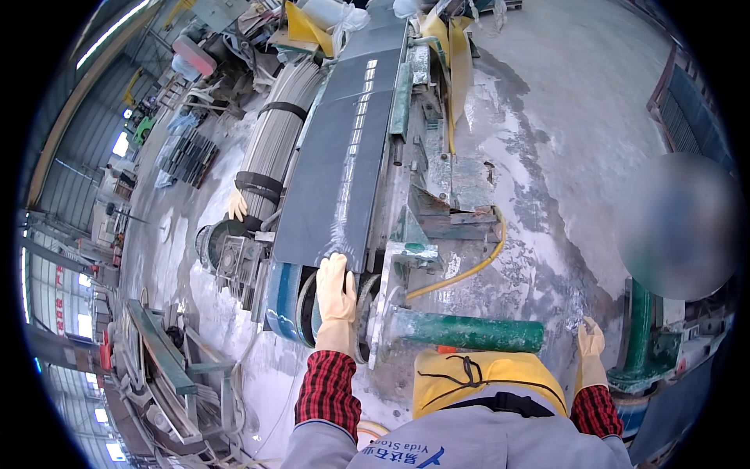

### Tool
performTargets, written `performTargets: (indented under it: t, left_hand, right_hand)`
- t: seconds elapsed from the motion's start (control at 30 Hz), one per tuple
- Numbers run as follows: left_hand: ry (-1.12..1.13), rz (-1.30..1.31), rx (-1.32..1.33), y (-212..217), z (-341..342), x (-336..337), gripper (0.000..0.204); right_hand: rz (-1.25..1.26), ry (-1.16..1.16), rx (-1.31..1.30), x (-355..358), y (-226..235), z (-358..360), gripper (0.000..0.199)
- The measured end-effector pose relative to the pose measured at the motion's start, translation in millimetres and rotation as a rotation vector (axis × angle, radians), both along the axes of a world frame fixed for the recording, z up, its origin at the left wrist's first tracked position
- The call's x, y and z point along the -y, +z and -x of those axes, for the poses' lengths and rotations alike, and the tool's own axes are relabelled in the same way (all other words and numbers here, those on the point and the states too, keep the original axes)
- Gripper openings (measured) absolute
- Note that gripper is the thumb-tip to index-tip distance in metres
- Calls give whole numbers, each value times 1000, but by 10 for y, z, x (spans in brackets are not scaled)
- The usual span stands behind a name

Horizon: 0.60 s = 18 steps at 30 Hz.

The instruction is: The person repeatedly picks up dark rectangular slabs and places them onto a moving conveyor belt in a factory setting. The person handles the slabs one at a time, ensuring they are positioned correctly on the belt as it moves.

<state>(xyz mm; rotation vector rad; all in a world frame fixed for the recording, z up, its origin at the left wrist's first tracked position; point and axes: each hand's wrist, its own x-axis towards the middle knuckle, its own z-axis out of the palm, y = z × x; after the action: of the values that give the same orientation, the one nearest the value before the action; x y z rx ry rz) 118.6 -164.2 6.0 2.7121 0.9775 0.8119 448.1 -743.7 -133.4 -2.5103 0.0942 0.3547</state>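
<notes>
The slab lies flat along the conveyor, its near edge at the conveyor's near end, above the blue drum. Another dark slab lies past it, toward the far end, with a thin seam between them. A bright streak of light runs down the middle of both.

The left hand, in a cream glove, rests on the slab's near edge, closer to its right corner than its left. Its fingers point forward, straight and side by side, pinching nothing. The right hand, gloved alike, hangs well apart from the conveyor's right edge, near the green post; its fingers are loosely bent and slightly parted, with nothing seen in them.

A green pipe juts out from the conveyor's near right corner, just in front of the yellow apron. A yellow hose curves over the floor beyond the pipe. Along the conveyor's left edge lies a strapped bundle of pale strips; a cream glove is at its near end, above the motor
</notes>
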Motion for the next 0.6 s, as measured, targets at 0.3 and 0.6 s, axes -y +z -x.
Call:
performTargets:
  t: [0.3,0.6]
  left_hand:
    - [8,-1,-99,178,-364,61,34]
    - [-70,101,-125,-38,-739,-436,34]
  right_hand:
    - [117,81,-140,-27,176,-469,31]
    - [-127,58,-86,-337,-4,-556,28]
